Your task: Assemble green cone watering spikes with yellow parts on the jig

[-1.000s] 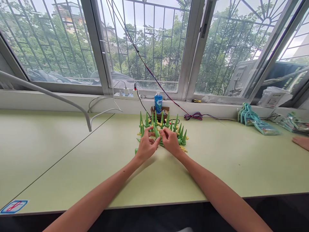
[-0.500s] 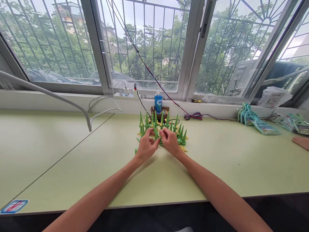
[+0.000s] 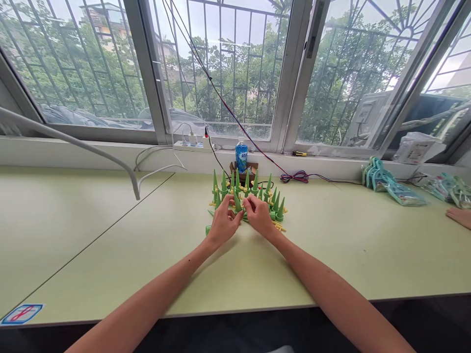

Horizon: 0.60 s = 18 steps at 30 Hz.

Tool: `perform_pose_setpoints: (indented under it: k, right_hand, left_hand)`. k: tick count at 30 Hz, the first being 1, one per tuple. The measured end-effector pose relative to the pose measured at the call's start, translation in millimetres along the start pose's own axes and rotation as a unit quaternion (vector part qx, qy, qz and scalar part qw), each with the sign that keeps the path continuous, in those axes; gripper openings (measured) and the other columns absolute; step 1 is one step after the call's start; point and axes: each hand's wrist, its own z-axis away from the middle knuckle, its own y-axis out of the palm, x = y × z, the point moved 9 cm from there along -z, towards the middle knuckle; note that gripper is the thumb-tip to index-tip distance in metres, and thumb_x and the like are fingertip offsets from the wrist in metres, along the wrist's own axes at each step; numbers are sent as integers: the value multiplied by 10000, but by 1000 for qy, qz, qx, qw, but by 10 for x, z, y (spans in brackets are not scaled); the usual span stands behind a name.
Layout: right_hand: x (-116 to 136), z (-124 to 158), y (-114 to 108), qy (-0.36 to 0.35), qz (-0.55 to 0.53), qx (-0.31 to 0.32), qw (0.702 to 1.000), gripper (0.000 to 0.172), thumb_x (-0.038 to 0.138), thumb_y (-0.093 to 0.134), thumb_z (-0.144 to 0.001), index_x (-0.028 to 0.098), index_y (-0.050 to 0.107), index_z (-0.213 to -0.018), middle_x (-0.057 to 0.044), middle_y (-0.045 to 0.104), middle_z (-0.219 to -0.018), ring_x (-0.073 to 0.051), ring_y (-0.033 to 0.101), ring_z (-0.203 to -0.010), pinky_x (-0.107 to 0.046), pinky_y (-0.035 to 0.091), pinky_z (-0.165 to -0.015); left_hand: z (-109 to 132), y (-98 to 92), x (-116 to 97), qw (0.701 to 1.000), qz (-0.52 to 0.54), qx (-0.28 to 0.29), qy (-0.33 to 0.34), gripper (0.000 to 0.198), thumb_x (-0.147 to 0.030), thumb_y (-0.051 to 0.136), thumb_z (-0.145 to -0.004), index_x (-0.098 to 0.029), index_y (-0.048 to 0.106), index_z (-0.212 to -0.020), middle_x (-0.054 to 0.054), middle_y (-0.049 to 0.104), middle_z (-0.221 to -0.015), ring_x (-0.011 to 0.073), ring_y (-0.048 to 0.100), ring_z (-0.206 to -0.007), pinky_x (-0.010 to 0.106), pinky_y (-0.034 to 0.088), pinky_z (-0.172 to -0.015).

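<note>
My left hand [image 3: 222, 224] is closed around a green cone-shaped plastic watering spike [image 3: 237, 201], which points upward and leans slightly left. Against its right side, my right hand [image 3: 258, 214] has thumb and forefinger pinched together. Whatever lies between those fingertips is too small and covered to make out. Behind both hands stand several more green spikes [image 3: 255, 182], many with small yellow valves [image 3: 285, 210] attached. Loose yellow stick-like pieces [image 3: 279, 227] lie by my right wrist. A green cap end [image 3: 208, 229] shows beside my left wrist.
A blue liquid bottle [image 3: 241, 158] and a small cardboard box [image 3: 253, 167] stand behind the spikes. Coiled red-and-blue wire [image 3: 295, 176] lies near the sill. Packaged teal hangers [image 3: 382, 177] sit at the right, near another person's hand [image 3: 459, 217]. A grey bar [image 3: 110, 153] juts in from the left.
My hands and the held spike stay almost in place. At the right edge, the other person's hand and the packages beside it have shifted slightly.
</note>
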Motion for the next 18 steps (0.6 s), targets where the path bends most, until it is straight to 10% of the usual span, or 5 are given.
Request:
perform_pose_setpoints:
  k: [13, 18]
  right_hand:
    - [21, 3, -1, -11, -11, -1, 1000, 303, 377, 418, -925, 200, 424, -678, 46, 389, -544, -102, 332, -482, -242, 252, -484]
    - [18, 1, 4, -9, -6, 2, 1000, 316, 401, 407, -928, 200, 444, -687, 40, 403, -553, -106, 342, -485, -244, 269, -488]
  left_hand:
    - [12, 3, -21, 996, 79, -2, -41, 345, -541, 503, -849, -225, 462, -982, 38, 539, -1015, 44, 497, -436, 177, 382, -316]
    - [8, -1, -5, 995, 87, 2, -43, 373, -580, 448, -867, -210, 491, -898, -11, 534, -729, 97, 551, -477, 176, 398, -331]
